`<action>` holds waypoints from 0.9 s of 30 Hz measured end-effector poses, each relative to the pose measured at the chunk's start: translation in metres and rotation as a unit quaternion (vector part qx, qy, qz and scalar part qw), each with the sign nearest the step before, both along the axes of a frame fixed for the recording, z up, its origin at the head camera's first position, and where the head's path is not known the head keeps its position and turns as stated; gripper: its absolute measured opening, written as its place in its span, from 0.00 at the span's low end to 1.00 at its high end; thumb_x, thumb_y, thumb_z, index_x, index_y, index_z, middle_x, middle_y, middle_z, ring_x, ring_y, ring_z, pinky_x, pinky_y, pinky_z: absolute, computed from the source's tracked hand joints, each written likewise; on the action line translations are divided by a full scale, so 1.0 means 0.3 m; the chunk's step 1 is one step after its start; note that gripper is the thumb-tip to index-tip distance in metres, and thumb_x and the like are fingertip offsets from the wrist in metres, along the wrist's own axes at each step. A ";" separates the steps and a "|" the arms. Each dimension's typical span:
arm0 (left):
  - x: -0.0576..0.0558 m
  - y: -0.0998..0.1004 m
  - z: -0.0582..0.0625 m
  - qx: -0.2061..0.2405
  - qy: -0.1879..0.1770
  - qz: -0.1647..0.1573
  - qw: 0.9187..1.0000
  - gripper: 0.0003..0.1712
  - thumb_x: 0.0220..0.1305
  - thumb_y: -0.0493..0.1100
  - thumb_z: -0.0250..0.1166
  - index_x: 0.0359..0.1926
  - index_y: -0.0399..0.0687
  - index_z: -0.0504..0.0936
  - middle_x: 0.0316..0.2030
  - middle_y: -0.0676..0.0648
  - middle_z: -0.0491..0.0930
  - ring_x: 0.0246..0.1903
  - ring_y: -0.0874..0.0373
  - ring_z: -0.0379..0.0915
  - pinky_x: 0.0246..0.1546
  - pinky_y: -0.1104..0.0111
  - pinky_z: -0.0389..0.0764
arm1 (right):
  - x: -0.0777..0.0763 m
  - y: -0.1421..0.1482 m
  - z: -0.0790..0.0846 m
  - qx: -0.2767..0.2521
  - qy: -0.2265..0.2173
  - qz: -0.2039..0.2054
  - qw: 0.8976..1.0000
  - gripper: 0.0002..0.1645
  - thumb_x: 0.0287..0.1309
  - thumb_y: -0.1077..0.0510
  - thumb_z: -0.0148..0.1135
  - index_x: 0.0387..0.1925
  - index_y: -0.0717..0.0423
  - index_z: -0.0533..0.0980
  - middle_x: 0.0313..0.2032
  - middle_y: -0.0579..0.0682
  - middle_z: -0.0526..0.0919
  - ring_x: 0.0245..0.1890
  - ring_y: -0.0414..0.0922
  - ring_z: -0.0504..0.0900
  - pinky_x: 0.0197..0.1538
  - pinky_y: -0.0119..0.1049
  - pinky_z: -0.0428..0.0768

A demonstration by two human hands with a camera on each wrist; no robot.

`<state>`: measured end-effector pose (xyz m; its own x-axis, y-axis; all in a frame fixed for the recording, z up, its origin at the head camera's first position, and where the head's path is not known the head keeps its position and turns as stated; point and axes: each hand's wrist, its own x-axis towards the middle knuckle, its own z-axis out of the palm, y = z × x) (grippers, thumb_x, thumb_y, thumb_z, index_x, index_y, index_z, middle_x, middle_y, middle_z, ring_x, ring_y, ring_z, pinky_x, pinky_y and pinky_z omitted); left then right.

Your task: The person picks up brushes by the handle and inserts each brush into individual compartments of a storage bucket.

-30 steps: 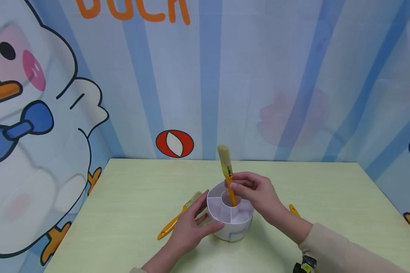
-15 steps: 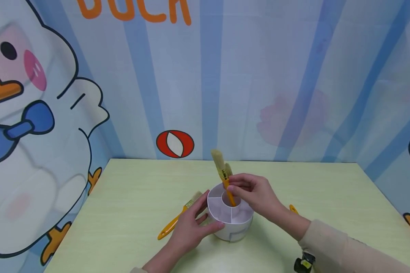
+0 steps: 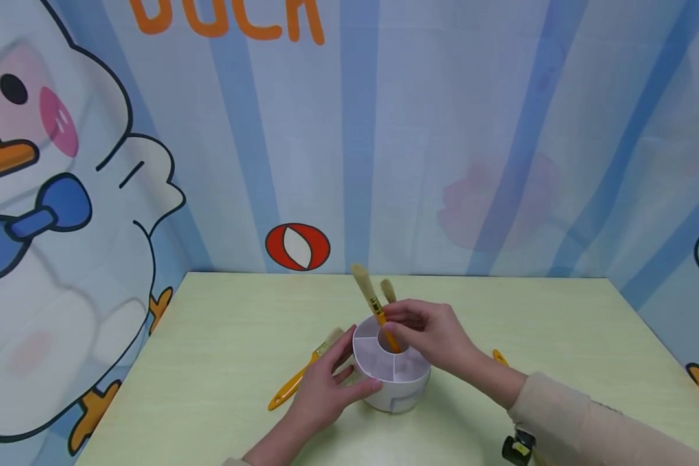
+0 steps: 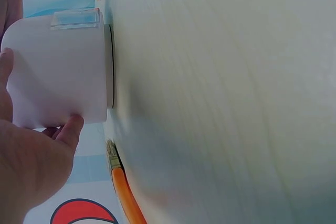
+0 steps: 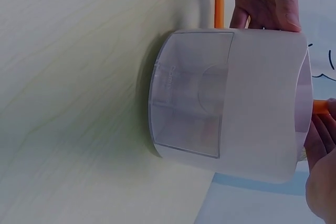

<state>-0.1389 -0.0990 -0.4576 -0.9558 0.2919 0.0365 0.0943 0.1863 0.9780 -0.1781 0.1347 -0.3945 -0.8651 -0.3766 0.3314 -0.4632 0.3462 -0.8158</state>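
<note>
A white round desk organizer (image 3: 397, 391) with a divided top stands upright on the table. My left hand (image 3: 326, 388) grips its left side, thumb at the front; in the left wrist view the fingers and thumb span the organizer (image 4: 63, 72). My right hand (image 3: 437, 330) pinches a paintbrush (image 3: 378, 310) by its orange handle. The handle's lower end is inside the round middle compartment, and the bristles point up, leaning left. Behind my right fingers rise the bristles of a second paintbrush (image 3: 388, 290); its lower part is hidden.
Left of the organizer another orange-handled paintbrush (image 3: 297, 382) lies on the pale wooden table (image 3: 210, 362), partly behind my left hand. An orange handle end (image 3: 499, 356) shows past my right forearm. A printed curtain (image 3: 413, 129) hangs behind the table's back edge.
The held paintbrush has tilted left and sunk lower in the middle compartment, along with my right hand. The second brush's bristles have come into sight. My left hand stays in place.
</note>
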 end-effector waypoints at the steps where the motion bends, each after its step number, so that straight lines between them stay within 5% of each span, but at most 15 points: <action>1: 0.000 0.000 0.000 0.001 -0.001 0.000 1.000 0.57 0.60 0.53 0.83 0.84 0.54 0.62 0.78 0.45 0.68 0.77 0.44 0.65 0.69 0.55 0.78 | 0.000 -0.001 0.001 0.003 0.005 0.003 1.000 0.15 0.68 0.65 0.72 0.54 0.66 0.85 0.48 0.58 0.92 0.46 0.49 0.93 0.50 0.34 0.91; 27: 0.003 -0.001 0.011 0.004 -0.009 -0.003 1.000 0.56 0.60 0.54 0.82 0.83 0.58 0.63 0.79 0.47 0.67 0.77 0.43 0.64 0.69 0.51 0.78 | -0.006 0.027 0.011 0.076 0.050 0.028 0.995 0.21 0.66 0.67 0.72 0.60 0.62 0.84 0.52 0.56 0.91 0.49 0.50 0.92 0.49 0.32 0.90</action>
<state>-0.1379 -0.0993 -0.4543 -0.9544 0.2978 0.0217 0.0779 0.1783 0.9809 -0.1799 0.1427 -0.3913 -0.8066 -0.4759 0.3507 -0.5620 0.4333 -0.7045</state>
